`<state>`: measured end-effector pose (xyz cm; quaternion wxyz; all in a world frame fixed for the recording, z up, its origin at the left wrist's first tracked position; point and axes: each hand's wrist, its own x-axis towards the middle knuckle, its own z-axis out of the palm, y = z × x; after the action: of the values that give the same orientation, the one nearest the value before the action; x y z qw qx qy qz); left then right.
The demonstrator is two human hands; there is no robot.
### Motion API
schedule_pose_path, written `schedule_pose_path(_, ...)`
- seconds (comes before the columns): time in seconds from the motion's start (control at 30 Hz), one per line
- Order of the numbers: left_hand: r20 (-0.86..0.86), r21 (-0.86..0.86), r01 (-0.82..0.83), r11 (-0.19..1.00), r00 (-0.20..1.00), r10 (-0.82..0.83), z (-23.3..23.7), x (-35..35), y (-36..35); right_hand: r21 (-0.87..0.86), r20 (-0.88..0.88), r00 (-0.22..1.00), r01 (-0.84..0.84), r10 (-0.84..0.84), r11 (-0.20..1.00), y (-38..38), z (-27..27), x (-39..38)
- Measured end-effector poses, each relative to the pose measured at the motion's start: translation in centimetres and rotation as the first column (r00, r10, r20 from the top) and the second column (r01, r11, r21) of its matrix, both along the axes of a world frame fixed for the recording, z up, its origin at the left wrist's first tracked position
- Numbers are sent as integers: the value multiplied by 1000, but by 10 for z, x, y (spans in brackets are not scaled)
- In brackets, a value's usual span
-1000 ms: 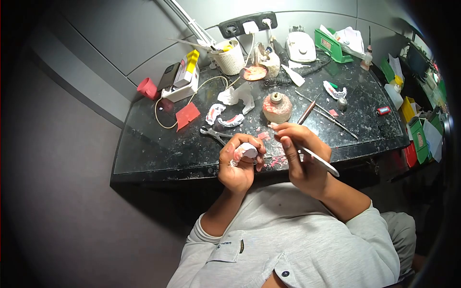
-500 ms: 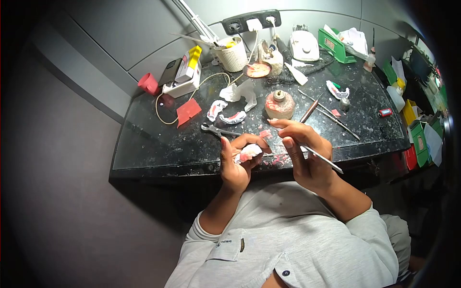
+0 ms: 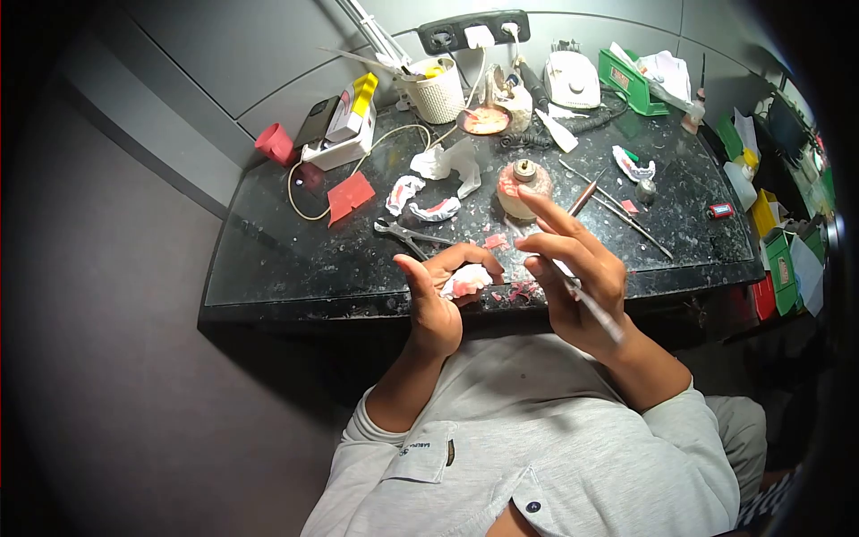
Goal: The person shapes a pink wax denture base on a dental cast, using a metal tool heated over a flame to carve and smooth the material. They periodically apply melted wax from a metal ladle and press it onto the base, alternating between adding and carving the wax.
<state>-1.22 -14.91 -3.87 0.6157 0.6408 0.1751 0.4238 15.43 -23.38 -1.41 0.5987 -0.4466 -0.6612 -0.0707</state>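
In my left hand [image 3: 438, 300] lies a white dental cast with pink wax [image 3: 467, 281], cradled by the fingers while the thumb points up, off it. My right hand [image 3: 582, 286] pinches a slim metal tool [image 3: 595, 313] between thumb and fingers, its index finger raised; the tool's rear end is blurred. Just beyond the right hand stands a round glass burner [image 3: 524, 188], partly hidden by the fingers. Metal pliers [image 3: 407, 236] lie past my left hand. Two more white and pink casts [image 3: 405, 194] rest behind the pliers. Pink wax scraps [image 3: 519, 291] lie at the edge between my hands.
On the black worktop [image 3: 286, 259] are a pink wax sheet [image 3: 350, 197], crumpled tissue [image 3: 432, 162], a red cup [image 3: 275, 144], a white basket [image 3: 436, 94], another cast [image 3: 633, 165], long tools [image 3: 617, 210] and a green bin [image 3: 631, 85].
My left thumb has opened away from the cast. My right index finger has lifted, and the tool in that hand has tilted more steeply. The view has shifted slightly.
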Motion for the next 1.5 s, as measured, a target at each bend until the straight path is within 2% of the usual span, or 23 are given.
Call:
schedule_pose_path(0.07,94,-160,96,982,992,-81,-5,-1,4,10,-3,1000,-17,17,1000,1,-2,2)
schedule_pose_path(0.1,95,-160,97,982,992,-82,-6,-1,5,-30,-30,999,-15,14,999,-4,1,0)
schedule_pose_path(0.17,214,-220,200,955,965,-153,-7,-1,7,-54,-47,998,-45,43,998,-7,-1,1)
schedule_pose_path(0.33,252,-266,169,949,962,-101,0,8,-2,-28,-129,983,-136,132,990,-5,-5,-4)
schedule_pose_path(0.4,243,-264,140,954,967,-75,-2,8,0,12,-160,959,-236,235,972,-5,-7,-8)
schedule_pose_path(0.47,377,-264,291,920,909,-179,-10,6,6,-13,-137,966,-222,218,975,-6,-4,-10)
schedule_pose_path(0.5,376,-265,292,919,909,-180,-10,7,4,-14,-137,962,-239,235,971,-6,-4,-12)
schedule_pose_path(0.57,100,-118,27,993,995,-15,-7,10,-3,-16,-137,958,-256,251,967,-6,-5,-13)
schedule_pose_path(0.6,99,-118,27,993,995,-15,-8,8,-4,-38,-163,952,-267,258,963,-7,-6,-14)
schedule_pose_path(0.67,-47,80,-58,995,997,62,-10,6,-4,-60,-191,945,-281,265,958,-8,-8,-15)
schedule_pose_path(0.7,-106,249,-160,955,976,191,-8,9,-5,-73,-224,935,-298,276,952,-9,-8,-16)
schedule_pose_path(0.73,-108,247,-160,956,976,191,-11,11,-3,-86,-258,923,-316,285,945,-9,-8,-17)
schedule_pose_path(0.8,40,468,-249,848,965,261,-13,14,1,-76,-260,918,-328,299,942,-9,-9,-19)
schedule_pose_path(0.83,26,515,-251,820,960,278,-12,11,1,-64,-258,914,-340,314,938,-8,-10,-19)
schedule_pose_path(1.23,75,684,-376,625,889,452,-9,11,3,-35,-201,930,-322,309,946,-7,-11,-22)
schedule_pose_path(1.33,-2,659,-404,634,842,539,-8,15,-3,-60,-204,930,-323,305,945,-9,-11,-22)
schedule_pose_path(1.5,-21,581,-393,712,868,496,-11,15,-4,-67,-213,923,-340,320,938,-9,-12,-21)
